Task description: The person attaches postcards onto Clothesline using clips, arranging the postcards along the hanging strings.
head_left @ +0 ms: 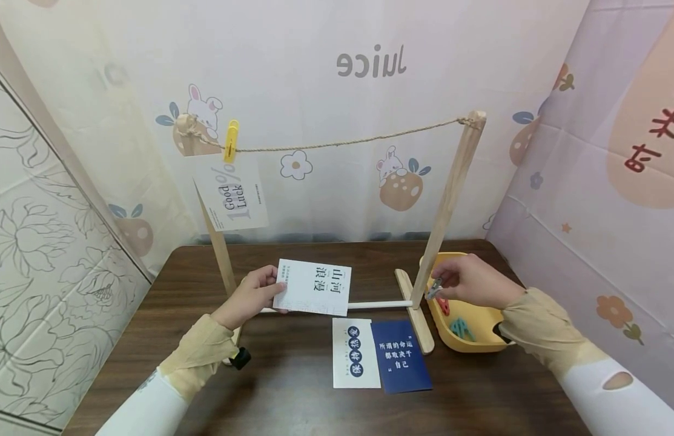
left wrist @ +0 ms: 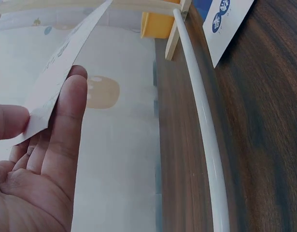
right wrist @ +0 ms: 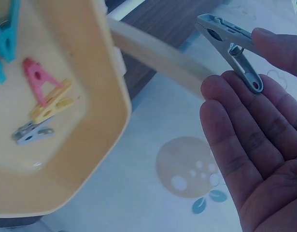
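Note:
My left hand (head_left: 255, 293) pinches a white card (head_left: 315, 287) with dark printed characters between thumb and fingers, in front of the wooden stand. In the left wrist view the card (left wrist: 66, 63) appears nearly edge-on. Above the near side of a yellow basket (head_left: 478, 346), my right hand (head_left: 473, 280) holds a grey clothespin (head_left: 434, 289). The right wrist view shows this clothespin (right wrist: 230, 48) between thumb and fingertips, its handles apart. A twine line (head_left: 337, 145) spans the stand's two posts. At its left end a yellow clothespin (head_left: 231, 140) holds a "Good Luck" card (head_left: 233, 194).
A white card (head_left: 356, 363) and a blue card (head_left: 402, 357) lie side by side on the dark table (head_left: 282, 387). Teal, red, yellow and grey clothespins (right wrist: 35, 130) lie inside the basket. The right post (head_left: 448, 206) and a white crossbar (head_left: 380, 304) stand between the hands.

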Demonstrator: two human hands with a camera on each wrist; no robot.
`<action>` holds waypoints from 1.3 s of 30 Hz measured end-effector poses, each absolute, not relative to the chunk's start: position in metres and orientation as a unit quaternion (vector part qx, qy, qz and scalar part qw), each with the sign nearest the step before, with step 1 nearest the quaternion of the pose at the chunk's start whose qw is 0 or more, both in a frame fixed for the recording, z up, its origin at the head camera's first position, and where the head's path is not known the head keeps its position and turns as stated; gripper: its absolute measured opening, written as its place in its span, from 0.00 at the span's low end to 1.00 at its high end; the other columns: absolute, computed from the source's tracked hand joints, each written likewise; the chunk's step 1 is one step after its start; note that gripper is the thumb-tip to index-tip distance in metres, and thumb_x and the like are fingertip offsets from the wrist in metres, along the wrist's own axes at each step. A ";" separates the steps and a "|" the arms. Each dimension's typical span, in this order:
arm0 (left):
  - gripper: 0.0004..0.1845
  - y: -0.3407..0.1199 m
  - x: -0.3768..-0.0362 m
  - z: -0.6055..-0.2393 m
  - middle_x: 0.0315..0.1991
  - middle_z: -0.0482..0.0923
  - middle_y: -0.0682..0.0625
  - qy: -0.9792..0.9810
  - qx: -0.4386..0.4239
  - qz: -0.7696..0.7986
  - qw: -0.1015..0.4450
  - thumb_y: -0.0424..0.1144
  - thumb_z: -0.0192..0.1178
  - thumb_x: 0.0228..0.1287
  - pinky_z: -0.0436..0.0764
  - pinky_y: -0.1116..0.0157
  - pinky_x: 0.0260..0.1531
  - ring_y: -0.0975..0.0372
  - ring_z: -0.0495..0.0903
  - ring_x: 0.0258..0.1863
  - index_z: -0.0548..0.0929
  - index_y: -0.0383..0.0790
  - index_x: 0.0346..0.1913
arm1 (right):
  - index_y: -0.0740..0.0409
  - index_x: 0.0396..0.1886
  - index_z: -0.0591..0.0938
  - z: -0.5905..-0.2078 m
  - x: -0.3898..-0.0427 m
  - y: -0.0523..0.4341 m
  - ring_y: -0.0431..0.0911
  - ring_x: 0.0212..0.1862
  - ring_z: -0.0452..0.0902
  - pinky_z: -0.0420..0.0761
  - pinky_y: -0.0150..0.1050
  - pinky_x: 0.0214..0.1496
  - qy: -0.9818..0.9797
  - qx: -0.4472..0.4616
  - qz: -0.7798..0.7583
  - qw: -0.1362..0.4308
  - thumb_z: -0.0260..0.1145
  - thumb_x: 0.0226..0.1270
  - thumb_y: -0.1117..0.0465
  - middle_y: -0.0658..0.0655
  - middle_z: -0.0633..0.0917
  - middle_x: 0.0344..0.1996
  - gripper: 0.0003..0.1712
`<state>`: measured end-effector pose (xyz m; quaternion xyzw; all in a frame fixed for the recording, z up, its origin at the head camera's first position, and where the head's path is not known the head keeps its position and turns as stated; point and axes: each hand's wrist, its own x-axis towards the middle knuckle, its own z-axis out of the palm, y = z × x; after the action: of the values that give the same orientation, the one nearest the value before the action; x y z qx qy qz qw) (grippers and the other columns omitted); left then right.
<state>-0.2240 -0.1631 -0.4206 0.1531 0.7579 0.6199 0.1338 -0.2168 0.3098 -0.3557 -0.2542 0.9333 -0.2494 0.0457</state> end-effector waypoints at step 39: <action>0.17 -0.165 -0.217 -0.400 0.56 0.86 0.28 0.749 0.178 0.630 0.104 0.22 0.61 0.73 0.90 0.67 0.47 0.66 0.90 0.46 0.73 0.20 0.60 | 0.65 0.50 0.89 -0.292 -0.218 0.246 0.44 0.40 0.89 0.92 0.41 0.44 0.926 -0.304 -0.225 -0.015 0.77 0.65 0.72 0.54 0.93 0.38 0.15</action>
<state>-0.2172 -0.1650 -0.3999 0.1777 0.7487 0.6301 0.1043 -0.2178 0.2464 -0.2924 -0.3039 0.9255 -0.2255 -0.0148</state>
